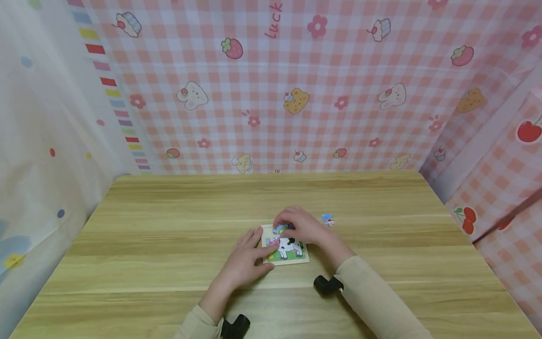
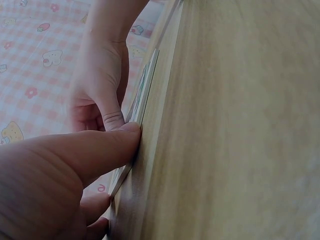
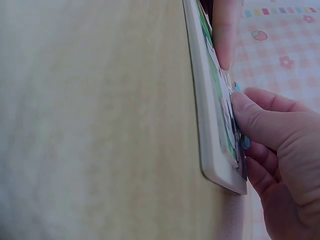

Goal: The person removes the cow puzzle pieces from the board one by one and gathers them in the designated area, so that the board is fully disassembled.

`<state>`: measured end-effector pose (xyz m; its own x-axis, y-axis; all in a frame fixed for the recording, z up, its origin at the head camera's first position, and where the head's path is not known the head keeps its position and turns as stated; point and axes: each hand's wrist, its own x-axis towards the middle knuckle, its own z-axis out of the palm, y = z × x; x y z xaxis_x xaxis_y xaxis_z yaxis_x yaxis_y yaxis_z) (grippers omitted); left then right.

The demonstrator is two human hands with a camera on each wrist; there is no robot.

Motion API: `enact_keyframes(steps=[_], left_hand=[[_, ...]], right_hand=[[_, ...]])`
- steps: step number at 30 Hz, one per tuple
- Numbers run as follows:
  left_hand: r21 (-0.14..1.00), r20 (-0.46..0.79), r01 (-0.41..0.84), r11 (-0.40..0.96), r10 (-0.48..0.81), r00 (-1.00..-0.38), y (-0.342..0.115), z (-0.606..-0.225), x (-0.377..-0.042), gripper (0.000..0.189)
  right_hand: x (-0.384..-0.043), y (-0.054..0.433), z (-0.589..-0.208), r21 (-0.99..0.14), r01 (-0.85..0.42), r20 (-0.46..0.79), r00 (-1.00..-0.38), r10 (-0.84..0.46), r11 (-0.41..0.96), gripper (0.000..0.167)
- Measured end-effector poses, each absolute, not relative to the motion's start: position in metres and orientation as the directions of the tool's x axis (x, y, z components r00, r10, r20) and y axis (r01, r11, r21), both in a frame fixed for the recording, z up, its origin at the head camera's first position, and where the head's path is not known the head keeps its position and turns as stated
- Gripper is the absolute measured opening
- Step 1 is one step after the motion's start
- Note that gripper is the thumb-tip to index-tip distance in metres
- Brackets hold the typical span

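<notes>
A small wooden jigsaw puzzle [image 1: 292, 262] with a cow picture and a pale frame lies flat on the table. My left hand [image 1: 243, 263] rests at its left side, fingers extended; the thumb touches the near edge and the index finger lies over the cow's head. My right hand [image 1: 302, 226] is over the far part of the puzzle, its thumb and fingers pinching a blue-edged puzzle piece [image 3: 246, 142], mostly hidden by the fingers. Another puzzle piece [image 1: 328, 219], blue with white and red, lies on the table beyond the right wrist.
The wood-grain table [image 1: 148, 263] extends around the puzzle on all sides. Behind it hangs a pink checked curtain [image 1: 262, 136], with more cloth at left and right. Black wrist devices [image 1: 328, 285] sit by both beige sleeves [image 1: 377, 301].
</notes>
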<state>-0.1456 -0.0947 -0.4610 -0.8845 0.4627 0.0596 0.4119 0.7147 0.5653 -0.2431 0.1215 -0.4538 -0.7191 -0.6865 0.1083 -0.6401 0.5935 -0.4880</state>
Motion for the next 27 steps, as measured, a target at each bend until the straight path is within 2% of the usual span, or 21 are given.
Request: enact_keyframes(steps=[5,14,27], left_hand=[[0.57,0.054,0.407,0.714,0.462,-0.885,-0.0948,-0.4598,-0.1452,0.045],[0.572,0.054,0.407,0.713,0.462,-0.885,-0.0952,-0.4587,-0.1443,0.045],[0.568,0.045,0.401,0.719,0.46,-0.887,-0.095,-0.4603,-0.1457,0.045]], right_hand=[[-0.2408,0.1208,-0.4531,-0.49,-0.612,0.103,-0.748,-0.656,0.62,0.025],[-0.2399,0.1207,-0.4551,-0.481,-0.613,0.129,-0.757,-0.641,0.627,0.02],[-0.2375,0.123,-0.4559,-0.628,-0.516,0.081,-0.788,-0.611,0.582,0.017]])
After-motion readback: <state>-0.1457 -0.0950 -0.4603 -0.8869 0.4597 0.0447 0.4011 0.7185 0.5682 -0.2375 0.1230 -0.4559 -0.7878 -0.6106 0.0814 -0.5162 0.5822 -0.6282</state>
